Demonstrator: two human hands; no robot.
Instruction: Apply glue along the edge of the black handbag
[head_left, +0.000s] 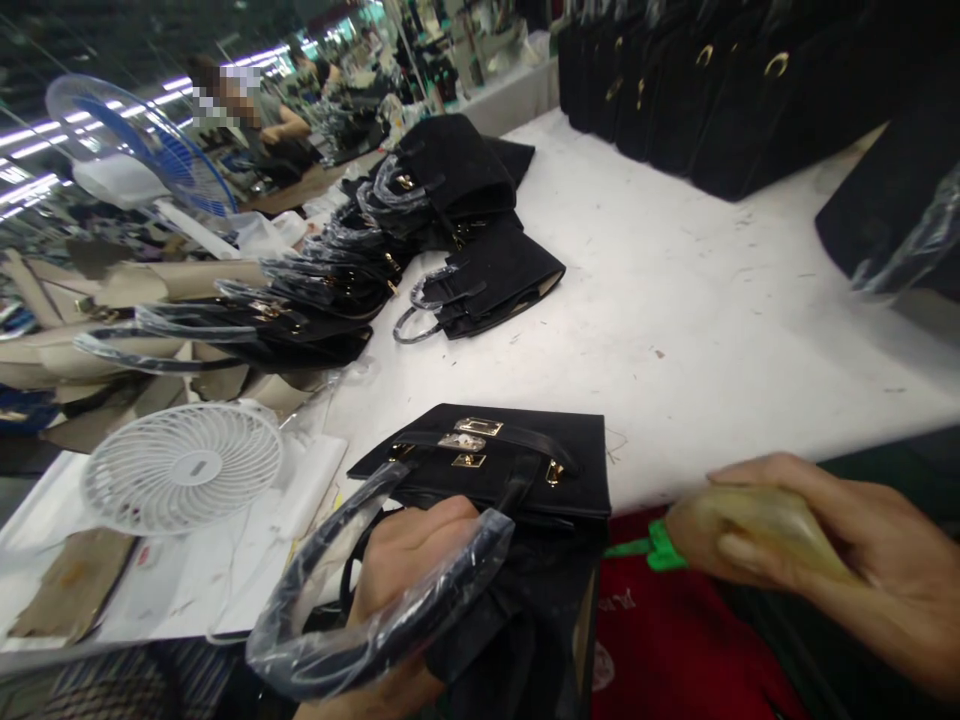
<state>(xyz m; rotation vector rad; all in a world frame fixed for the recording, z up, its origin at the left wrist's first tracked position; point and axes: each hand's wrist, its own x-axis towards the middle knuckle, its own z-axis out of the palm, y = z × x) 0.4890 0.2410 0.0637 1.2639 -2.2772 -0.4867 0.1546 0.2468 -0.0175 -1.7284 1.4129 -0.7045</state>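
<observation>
Closest to us is a handle, a big loop in clear plastic, on a black bag at the near edge of a white table. Going from the left, a brown scrap lies just beside a small white fan. A blue fan stands farther back. Next come lots of black bags in a heap, and one flat bag lies beside them. Far behind, a person has bent arms.

In the middle, the left hand is by the loop, its fingers curled at the bag. I cannot tell what they pinch. To the right, the right hand is wrapped around a yellowish bottle. Its green tip points at the bag's side, over red cloth. More bags stand in a row at the back right.
</observation>
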